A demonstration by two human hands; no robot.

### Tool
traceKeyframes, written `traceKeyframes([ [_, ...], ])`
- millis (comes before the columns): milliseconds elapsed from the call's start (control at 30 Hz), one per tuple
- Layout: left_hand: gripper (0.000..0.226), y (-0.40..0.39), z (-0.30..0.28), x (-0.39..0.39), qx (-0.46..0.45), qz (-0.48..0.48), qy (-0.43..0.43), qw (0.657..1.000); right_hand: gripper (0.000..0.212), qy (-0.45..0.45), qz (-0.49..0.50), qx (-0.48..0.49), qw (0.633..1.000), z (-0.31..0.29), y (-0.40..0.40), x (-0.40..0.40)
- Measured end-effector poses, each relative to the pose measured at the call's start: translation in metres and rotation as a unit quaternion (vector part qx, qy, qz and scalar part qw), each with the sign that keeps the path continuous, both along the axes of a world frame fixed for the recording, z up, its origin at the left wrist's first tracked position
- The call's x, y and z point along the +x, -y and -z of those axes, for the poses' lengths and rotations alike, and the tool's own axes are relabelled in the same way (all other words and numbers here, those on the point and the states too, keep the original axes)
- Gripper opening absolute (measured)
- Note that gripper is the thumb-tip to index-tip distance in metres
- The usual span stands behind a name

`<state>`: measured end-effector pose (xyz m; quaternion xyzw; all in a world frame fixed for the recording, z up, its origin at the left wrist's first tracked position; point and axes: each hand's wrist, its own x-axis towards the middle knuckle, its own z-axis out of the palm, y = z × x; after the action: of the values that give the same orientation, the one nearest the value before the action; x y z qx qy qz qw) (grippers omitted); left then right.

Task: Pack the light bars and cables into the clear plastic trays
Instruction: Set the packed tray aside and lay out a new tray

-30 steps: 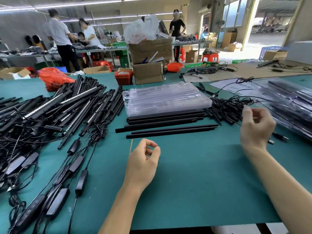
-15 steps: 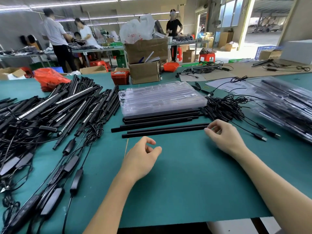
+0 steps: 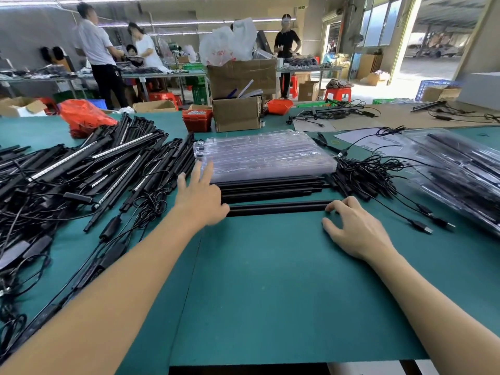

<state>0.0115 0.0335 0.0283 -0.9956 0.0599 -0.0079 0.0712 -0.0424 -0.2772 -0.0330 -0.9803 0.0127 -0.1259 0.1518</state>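
Fingers of the right hand [image 3: 354,228] are curled down onto the right end of the nearest long black light bar [image 3: 278,207], thumb spread toward the person on the green mat [image 3: 270,280], so the bar end sits between fingertips and thumb in a loose pinch; whether the thumb touches the bar cannot be told. That bar lies crosswise, its long axis running left to right, parallel to the table's near edge and just in front of both hands.

Across from it, the left hand [image 3: 201,197] is flat and spread, holding nothing, its palm over the bar's left end and its straight fingers reaching up toward the near left corner of the stack of clear plastic trays [image 3: 265,155]. Both forearms run forward from the bottom corners, the left one angled in more steeply.

Between the nearest bar and the trays lie several more black bars [image 3: 270,186], all parallel to it and packed close against the stack's front edge. Right of them a tangle of thin black cables [image 3: 378,174] trails plugs onto the mat, near the right hand. A large heap of bars with wired controllers [image 3: 81,171] fills the left side.

Judging from this, the left hand is nearer the trays and seems about to take the top one, while the right readies a bar.
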Motion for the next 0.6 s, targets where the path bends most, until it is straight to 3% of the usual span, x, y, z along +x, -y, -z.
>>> traceKeyframes([
  [100,0.029,-0.001,0.002,0.010,-0.017,0.000,-0.037,0.999,0.033,0.002,-0.003,-0.003,1.000,0.000,0.001,-0.001],
  [233,0.015,0.000,-0.002,0.012,-0.061,0.040,0.098,0.993,0.032,0.006,-0.004,-0.003,1.000,0.000,0.002,-0.001],
  [333,0.023,-0.002,-0.007,0.010,-0.121,0.106,0.211,0.964,0.032,0.008,-0.003,-0.002,1.000,0.000,0.001,0.000],
  [467,0.016,0.008,-0.015,-0.007,-0.111,0.114,0.158,0.974,0.029,0.009,-0.005,0.001,1.000,0.001,0.001,0.000],
  [600,0.008,0.013,-0.008,-0.034,-0.196,0.138,0.238,0.941,0.018,0.042,0.001,0.092,0.995,0.003,0.007,0.006],
])
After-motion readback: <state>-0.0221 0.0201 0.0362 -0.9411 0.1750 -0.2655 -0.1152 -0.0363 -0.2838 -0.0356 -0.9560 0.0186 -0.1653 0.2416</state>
